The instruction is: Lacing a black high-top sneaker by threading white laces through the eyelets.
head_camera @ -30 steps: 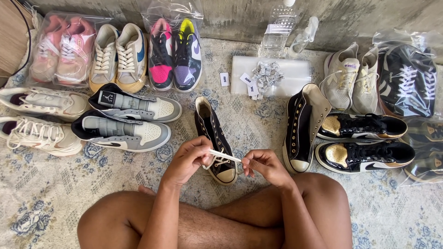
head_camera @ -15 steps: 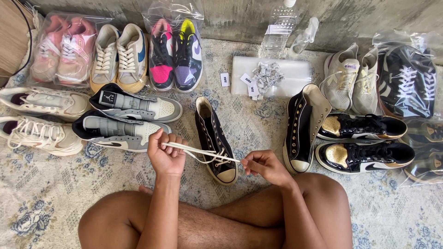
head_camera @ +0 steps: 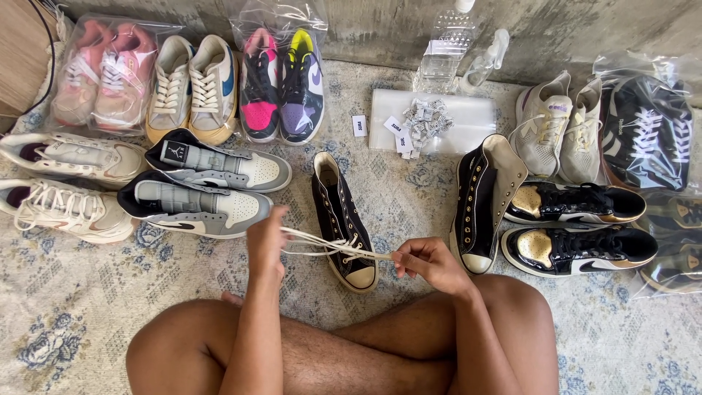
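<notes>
A black high-top sneaker (head_camera: 338, 217) with a cream toe cap lies on the rug in front of my crossed legs. A white lace (head_camera: 330, 246) runs through its lowest eyelets. My left hand (head_camera: 265, 245) pinches one end of the lace, pulled out to the left of the shoe. My right hand (head_camera: 430, 263) pinches the other end, just right of the toe. The lace is stretched taut between both hands. The matching black high-top (head_camera: 484, 197) lies on its side to the right, unlaced.
Many sneakers ring the rug (head_camera: 88, 307): grey-and-white pairs (head_camera: 205, 186) left, bagged pink (head_camera: 102, 73) and bright pairs (head_camera: 281, 80) at back, black-and-gold shoes (head_camera: 578, 227) right. A plastic sheet with paper tags (head_camera: 428, 121) and a clear bottle (head_camera: 446, 51) stand by the wall.
My left hand has drawn the lace out to the left, away from my right hand, then dropped slightly lower. My right hand stays beside the toe.
</notes>
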